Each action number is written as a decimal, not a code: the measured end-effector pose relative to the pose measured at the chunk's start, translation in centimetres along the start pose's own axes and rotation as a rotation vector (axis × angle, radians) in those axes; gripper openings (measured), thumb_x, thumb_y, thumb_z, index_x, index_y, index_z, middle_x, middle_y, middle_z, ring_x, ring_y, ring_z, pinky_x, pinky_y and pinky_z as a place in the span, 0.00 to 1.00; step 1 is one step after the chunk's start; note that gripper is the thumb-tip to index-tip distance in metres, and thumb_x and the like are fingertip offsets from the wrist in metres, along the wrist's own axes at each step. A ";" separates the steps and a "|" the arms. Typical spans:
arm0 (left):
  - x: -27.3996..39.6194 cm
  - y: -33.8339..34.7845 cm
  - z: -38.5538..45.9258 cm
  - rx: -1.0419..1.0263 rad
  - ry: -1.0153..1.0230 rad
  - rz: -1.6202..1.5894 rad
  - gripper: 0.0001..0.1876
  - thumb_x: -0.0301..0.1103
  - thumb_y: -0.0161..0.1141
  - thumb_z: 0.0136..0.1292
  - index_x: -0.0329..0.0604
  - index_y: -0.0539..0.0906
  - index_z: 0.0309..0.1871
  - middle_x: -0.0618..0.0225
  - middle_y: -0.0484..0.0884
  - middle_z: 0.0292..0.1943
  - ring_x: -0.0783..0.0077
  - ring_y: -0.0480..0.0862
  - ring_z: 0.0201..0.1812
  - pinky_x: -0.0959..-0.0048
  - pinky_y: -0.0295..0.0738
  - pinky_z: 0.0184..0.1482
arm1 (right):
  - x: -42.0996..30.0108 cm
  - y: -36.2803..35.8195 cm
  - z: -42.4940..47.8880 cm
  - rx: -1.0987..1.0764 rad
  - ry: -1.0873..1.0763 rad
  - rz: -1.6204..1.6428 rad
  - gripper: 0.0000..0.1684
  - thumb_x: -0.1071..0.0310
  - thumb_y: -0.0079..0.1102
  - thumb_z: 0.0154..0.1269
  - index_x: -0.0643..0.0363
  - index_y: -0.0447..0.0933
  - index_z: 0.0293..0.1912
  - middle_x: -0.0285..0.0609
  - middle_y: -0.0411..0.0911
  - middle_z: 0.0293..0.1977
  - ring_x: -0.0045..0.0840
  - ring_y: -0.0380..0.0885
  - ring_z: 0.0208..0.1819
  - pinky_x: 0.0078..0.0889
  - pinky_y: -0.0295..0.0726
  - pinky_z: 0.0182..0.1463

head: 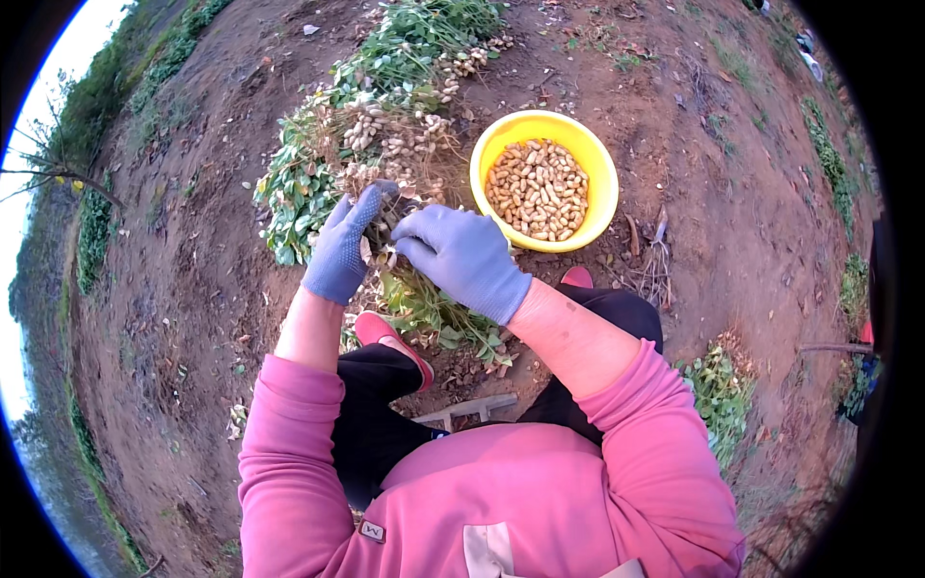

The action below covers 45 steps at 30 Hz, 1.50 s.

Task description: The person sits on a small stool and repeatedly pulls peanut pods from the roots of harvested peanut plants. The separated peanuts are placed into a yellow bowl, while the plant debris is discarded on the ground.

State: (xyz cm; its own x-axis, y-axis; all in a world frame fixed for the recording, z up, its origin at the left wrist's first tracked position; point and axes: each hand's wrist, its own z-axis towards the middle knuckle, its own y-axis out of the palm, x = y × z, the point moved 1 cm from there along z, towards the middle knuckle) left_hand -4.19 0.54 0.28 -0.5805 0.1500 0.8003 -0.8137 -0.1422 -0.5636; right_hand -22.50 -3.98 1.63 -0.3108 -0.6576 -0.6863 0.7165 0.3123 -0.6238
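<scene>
My left hand (345, 246), in a grey-blue work glove, is closed around the root end of a peanut plant (426, 303), whose leaves hang down between my feet. Gloved the same way, my right hand (459, 256) touches the roots from the right; what its fingertips pinch is hidden. Beyond my hands lies a heap of pulled peanut plants (303, 173) with clusters of peanut pods (365, 126) on their roots. To the right of the heap stands a round yellow plastic basin (605, 177), partly filled with loose peanuts (538, 191).
Bare brown soil (694, 209) with dry leaves and stalks surrounds me. My feet in red shoes (394, 343) rest on either side of the held plant. A low stool (470, 410) shows beneath me. More cut greenery (719, 397) lies at the right.
</scene>
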 end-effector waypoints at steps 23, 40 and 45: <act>0.7 0.3 -0.1 -0.149 -0.498 -1.212 0.27 0.51 0.51 0.73 0.36 0.72 0.64 0.55 0.82 0.53 0.62 0.85 0.50 0.65 0.89 0.38 | -0.6 -0.7 0.9 0.008 -0.171 -0.231 0.16 0.59 0.66 0.58 0.47 0.78 0.47 0.38 0.79 0.36 0.36 0.82 0.31 0.37 0.79 0.31; 2.6 1.1 0.3 -0.088 -0.534 -0.859 0.18 0.38 0.67 0.63 0.36 0.80 0.50 0.67 0.84 0.37 0.76 0.83 0.36 0.77 0.78 0.38 | 1.4 -1.1 1.5 0.016 0.050 0.296 0.12 0.69 0.57 0.63 0.55 0.73 0.46 0.48 0.80 0.38 0.45 0.81 0.39 0.44 0.80 0.42; 1.9 0.3 0.3 -0.292 -0.658 -0.724 0.20 0.37 0.68 0.59 0.37 0.80 0.53 0.67 0.85 0.43 0.76 0.84 0.42 0.73 0.80 0.45 | 1.3 -1.5 0.9 -0.007 -0.051 -0.011 0.10 0.68 0.58 0.60 0.54 0.72 0.43 0.45 0.78 0.35 0.42 0.82 0.37 0.45 0.80 0.37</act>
State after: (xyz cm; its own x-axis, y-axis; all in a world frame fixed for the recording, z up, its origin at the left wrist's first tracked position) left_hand -5.56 0.45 1.66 0.1133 -0.4743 0.8730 -0.9894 0.0264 0.1427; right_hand -23.38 -5.91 2.01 -0.2864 -0.6954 -0.6591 0.7085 0.3094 -0.6343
